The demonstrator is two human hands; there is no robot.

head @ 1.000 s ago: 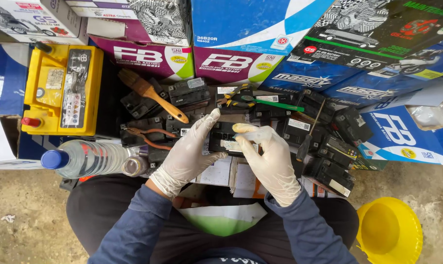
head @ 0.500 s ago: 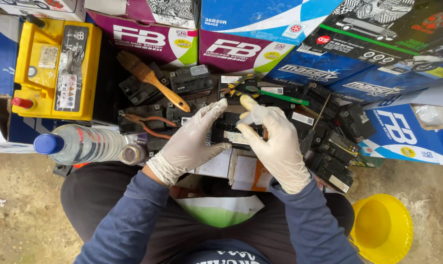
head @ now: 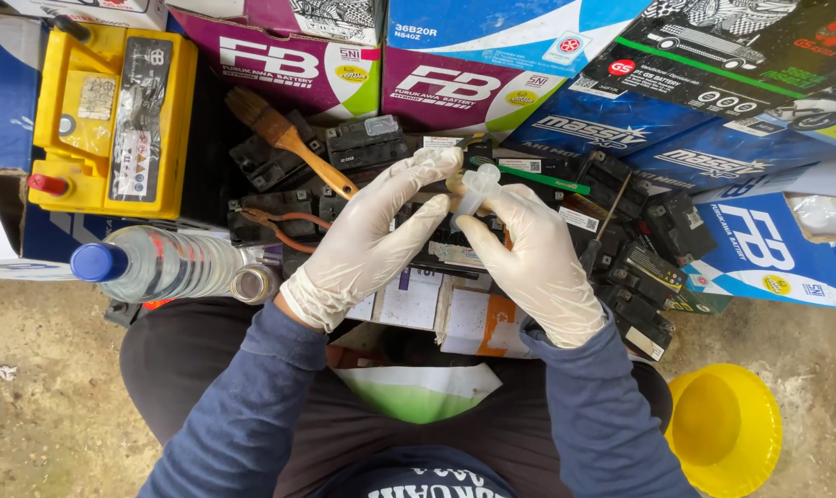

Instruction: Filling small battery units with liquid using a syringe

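Nearest the camera are the person's dark trousers and blue sleeves, with a white and green sheet (head: 418, 392) lying in the lap. On the concrete floor to the right sits a yellow funnel (head: 724, 430). Above the lap, both hands wear white gloves. The right hand (head: 538, 263) pinches a small white plastic cap (head: 478, 189) between thumb and forefinger, the other fingers curled loosely beneath. The left hand (head: 372, 244) meets it from the other side, fingers stretched out and close together, their tips touching the top of the cap. The cap is raised just over a small black battery (head: 446, 254), which lies under the hands on a row of similar black batteries. Left of the hands a clear bottle with a blue cap (head: 155, 266) lies on its side, with reddish pliers (head: 280, 231) beside it. Farther off, a wooden-handled brush (head: 289, 143) rests on the batteries, a green-handled screwdriver (head: 529, 175) lies to the right, and a yellow car battery (head: 109, 115) stands at the left. Printed battery cartons (head: 436, 83) line the back.
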